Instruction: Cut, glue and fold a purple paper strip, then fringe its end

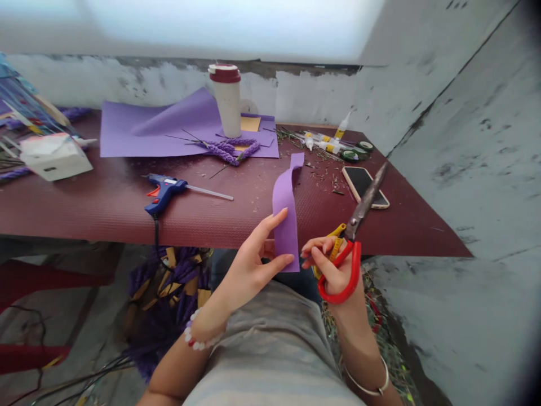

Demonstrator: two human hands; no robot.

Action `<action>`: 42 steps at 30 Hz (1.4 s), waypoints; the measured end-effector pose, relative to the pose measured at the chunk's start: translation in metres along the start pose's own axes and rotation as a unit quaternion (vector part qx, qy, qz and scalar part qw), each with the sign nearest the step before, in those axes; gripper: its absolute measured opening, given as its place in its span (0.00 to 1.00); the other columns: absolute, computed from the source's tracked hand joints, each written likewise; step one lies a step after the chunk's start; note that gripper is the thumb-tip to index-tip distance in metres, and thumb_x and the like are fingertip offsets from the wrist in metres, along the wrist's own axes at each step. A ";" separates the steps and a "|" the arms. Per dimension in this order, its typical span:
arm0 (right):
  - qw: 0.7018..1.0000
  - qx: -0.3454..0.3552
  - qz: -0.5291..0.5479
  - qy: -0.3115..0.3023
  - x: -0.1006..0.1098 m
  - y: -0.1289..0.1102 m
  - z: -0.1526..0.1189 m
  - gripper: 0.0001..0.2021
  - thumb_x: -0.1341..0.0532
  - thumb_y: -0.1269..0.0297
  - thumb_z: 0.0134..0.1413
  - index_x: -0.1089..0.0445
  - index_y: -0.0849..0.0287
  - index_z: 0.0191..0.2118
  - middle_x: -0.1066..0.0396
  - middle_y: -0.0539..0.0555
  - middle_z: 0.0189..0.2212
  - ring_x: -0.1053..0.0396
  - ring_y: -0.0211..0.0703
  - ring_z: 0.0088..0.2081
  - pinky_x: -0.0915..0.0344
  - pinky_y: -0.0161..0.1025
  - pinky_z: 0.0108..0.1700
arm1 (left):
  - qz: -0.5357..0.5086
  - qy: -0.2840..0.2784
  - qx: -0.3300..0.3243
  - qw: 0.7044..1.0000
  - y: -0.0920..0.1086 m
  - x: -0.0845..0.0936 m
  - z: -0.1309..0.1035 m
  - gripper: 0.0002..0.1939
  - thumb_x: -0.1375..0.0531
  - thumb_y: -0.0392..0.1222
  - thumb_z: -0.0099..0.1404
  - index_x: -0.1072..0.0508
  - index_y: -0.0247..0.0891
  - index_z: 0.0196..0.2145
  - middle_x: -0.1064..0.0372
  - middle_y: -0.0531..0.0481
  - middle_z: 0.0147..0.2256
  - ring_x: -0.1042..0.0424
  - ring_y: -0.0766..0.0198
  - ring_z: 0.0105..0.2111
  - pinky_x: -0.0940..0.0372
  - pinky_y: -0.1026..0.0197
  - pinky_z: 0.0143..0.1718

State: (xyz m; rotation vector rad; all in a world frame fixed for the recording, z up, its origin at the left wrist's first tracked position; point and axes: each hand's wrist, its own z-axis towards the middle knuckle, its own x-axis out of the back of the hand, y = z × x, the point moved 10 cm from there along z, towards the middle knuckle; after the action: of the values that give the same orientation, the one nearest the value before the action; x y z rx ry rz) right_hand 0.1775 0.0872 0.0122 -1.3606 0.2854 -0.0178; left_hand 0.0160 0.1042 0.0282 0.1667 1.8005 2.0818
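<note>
A curling strip of purple paper (286, 225) is pinched between the thumb and fingers of my left hand (257, 254), above the front edge of the dark red table (114, 208). Red-handled scissors (357, 265) rest in my right hand (336, 268), their closed blades pointing up and away to the right. A yellow tape measure (337, 239) is in the same hand, beside the scissors' pivot. The fingertips of my right hand are close to the strip's right edge, apart from it.
Behind lie purple paper sheets (156, 129), a lidded cup (228, 107) and a braided purple piece (230, 151). A blue glue gun (164, 189) is on the left, a phone (366, 186) on the right near small bottles (329, 146). Purple bundles (160, 304) lie below the table.
</note>
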 end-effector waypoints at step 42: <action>0.996 -0.036 -0.046 -0.071 -0.023 0.014 -0.007 0.20 0.29 0.61 0.49 0.45 0.51 0.28 0.30 0.46 0.26 0.33 0.38 0.22 0.34 0.37 0.24 | 0.100 0.005 -0.041 0.994 -0.003 0.009 0.004 0.30 0.37 0.41 0.71 0.34 0.54 0.68 0.52 0.47 0.73 0.28 0.56 0.52 0.29 0.54 0.53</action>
State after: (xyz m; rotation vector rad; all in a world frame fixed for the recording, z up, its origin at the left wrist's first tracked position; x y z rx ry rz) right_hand 0.1519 0.0878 0.0019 -1.4377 0.1055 0.0119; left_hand 0.0094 0.1113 0.0248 0.3275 1.7628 2.2931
